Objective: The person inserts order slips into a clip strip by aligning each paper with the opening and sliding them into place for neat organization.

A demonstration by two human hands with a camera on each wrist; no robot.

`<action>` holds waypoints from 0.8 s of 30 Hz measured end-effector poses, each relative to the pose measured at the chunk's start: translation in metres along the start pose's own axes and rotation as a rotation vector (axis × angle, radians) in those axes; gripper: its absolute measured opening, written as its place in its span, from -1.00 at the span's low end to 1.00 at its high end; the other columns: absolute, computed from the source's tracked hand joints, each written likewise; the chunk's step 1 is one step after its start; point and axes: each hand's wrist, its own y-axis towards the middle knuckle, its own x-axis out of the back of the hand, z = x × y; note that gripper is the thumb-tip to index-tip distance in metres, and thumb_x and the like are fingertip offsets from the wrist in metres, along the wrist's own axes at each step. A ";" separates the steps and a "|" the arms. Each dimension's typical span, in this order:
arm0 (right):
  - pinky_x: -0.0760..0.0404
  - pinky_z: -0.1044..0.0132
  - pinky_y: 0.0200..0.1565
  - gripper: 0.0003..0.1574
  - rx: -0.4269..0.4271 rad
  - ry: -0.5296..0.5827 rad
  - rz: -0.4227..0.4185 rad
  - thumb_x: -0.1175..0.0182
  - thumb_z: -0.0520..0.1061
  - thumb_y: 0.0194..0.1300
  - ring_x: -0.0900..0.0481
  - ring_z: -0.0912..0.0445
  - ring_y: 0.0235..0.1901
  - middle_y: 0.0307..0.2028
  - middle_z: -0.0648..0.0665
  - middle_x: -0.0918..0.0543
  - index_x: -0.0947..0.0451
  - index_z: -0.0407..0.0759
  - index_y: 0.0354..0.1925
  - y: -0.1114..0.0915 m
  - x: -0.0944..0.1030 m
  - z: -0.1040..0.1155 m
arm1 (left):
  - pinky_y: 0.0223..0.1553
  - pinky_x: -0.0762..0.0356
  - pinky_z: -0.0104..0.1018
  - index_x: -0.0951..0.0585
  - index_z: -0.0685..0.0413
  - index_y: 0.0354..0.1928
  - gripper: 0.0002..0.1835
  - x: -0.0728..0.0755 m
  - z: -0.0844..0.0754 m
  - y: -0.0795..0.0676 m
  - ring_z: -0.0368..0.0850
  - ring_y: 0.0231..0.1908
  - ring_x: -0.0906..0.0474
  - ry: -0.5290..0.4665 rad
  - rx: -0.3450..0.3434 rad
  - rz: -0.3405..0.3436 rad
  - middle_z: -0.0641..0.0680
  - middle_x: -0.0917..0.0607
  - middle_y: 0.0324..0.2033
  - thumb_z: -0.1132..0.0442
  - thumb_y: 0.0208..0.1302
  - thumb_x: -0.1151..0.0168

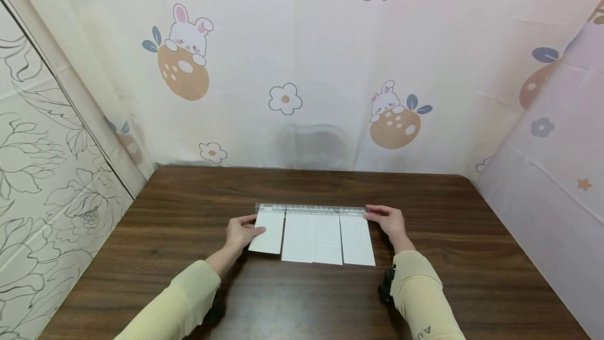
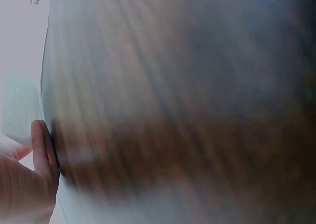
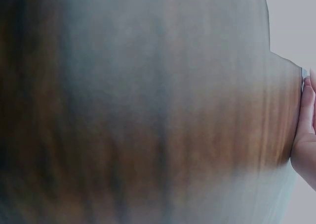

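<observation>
Several white paper cards (image 1: pixel 298 240) lie side by side on the dark wooden table, some with faint printed lines. A clear plastic ruler-like strip (image 1: pixel 311 210) runs across their top edges. My left hand (image 1: pixel 240 233) pinches the leftmost card (image 1: pixel 268 239) at its left side, thumb on top; its lower edge casts a shadow. In the left wrist view this card (image 2: pixel 22 108) shows pale behind the fingertips. At the other end, my right hand (image 1: pixel 389 223) pinches the strip's right tip between thumb and forefinger, beside the rightmost card (image 1: pixel 357 243).
The brown tabletop (image 1: pixel 311 303) extends on all sides of the cards. Behind it hangs a pale curtain (image 1: pixel 245 41) with rabbit and flower prints; a white flower-patterned panel (image 1: pixel 52 172) stands at the left. Both forearms wear pale yellow sleeves (image 1: pixel 422 287).
</observation>
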 end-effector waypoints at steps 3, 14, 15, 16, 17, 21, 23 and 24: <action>-0.22 0.08 0.11 -0.54 0.000 -0.003 -0.001 -0.33 -0.11 0.00 -0.35 -0.06 0.06 -0.08 -0.20 -0.57 -0.57 -0.25 -0.10 0.000 0.000 0.000 | -0.44 -0.48 -0.33 -0.54 0.32 -0.06 -0.52 0.000 0.000 0.000 -0.16 -0.49 -0.53 0.000 0.000 0.005 0.13 -0.64 -0.50 0.39 -0.14 -0.39; -0.25 0.09 0.09 -0.54 -0.008 0.023 0.008 -0.32 -0.14 0.01 -0.39 -0.06 0.03 -0.11 -0.19 -0.58 -0.56 -0.27 -0.08 -0.001 0.000 0.001 | -0.39 -0.48 -0.29 -0.54 0.31 -0.05 -0.52 -0.001 -0.002 -0.002 -0.12 -0.44 -0.53 0.015 -0.015 0.026 0.13 -0.64 -0.48 0.37 -0.12 -0.39; -0.26 0.09 0.09 -0.54 -0.006 0.021 0.009 -0.32 -0.14 0.01 -0.39 -0.06 0.03 -0.11 -0.19 -0.58 -0.56 -0.27 -0.08 0.000 0.001 0.001 | -0.38 -0.48 -0.28 -0.54 0.31 -0.05 -0.52 -0.001 -0.002 -0.002 -0.12 -0.43 -0.53 0.019 -0.019 0.029 0.12 -0.64 -0.48 0.37 -0.12 -0.38; -0.25 0.09 0.09 -0.54 -0.005 0.018 0.009 -0.32 -0.14 0.01 -0.39 -0.06 0.03 -0.11 -0.19 -0.58 -0.56 -0.27 -0.08 0.000 0.001 0.001 | -0.37 -0.48 -0.27 -0.54 0.31 -0.05 -0.52 -0.001 -0.002 -0.003 -0.12 -0.43 -0.52 0.023 -0.018 0.030 0.11 -0.63 -0.48 0.37 -0.11 -0.38; -0.26 0.09 0.09 -0.54 -0.003 0.016 0.010 -0.32 -0.14 0.01 -0.39 -0.06 0.03 -0.10 -0.19 -0.58 -0.56 -0.27 -0.08 0.000 0.001 0.000 | -0.36 -0.48 -0.26 -0.54 0.31 -0.05 -0.52 -0.001 -0.002 -0.002 -0.11 -0.42 -0.52 0.025 -0.018 0.030 0.11 -0.63 -0.48 0.37 -0.11 -0.38; -0.26 0.09 0.09 -0.55 0.007 0.010 0.011 -0.31 -0.14 0.01 -0.41 -0.07 0.01 -0.10 -0.21 -0.58 -0.55 -0.28 -0.08 -0.001 0.000 0.000 | -0.33 -0.48 -0.24 -0.54 0.30 -0.05 -0.52 -0.001 -0.002 -0.002 -0.12 -0.42 -0.51 0.034 -0.019 0.032 0.09 -0.63 -0.48 0.36 -0.10 -0.38; -0.27 0.08 0.08 -0.55 0.015 0.014 0.011 -0.31 -0.15 0.01 -0.41 -0.07 0.01 -0.10 -0.22 -0.57 -0.55 -0.29 -0.08 0.000 0.000 -0.001 | -0.34 -0.47 -0.24 -0.54 0.30 -0.05 -0.52 -0.001 -0.002 -0.002 -0.11 -0.41 -0.51 0.038 -0.019 0.032 0.09 -0.63 -0.47 0.36 -0.10 -0.38; -0.28 0.09 0.07 -0.55 0.019 0.017 0.011 -0.31 -0.15 0.01 -0.41 -0.07 0.01 -0.10 -0.22 -0.57 -0.55 -0.29 -0.09 0.000 -0.001 -0.002 | -0.34 -0.47 -0.24 -0.54 0.31 -0.05 -0.52 -0.001 -0.002 -0.002 -0.10 -0.40 -0.51 0.043 -0.022 0.033 0.10 -0.62 -0.46 0.36 -0.10 -0.38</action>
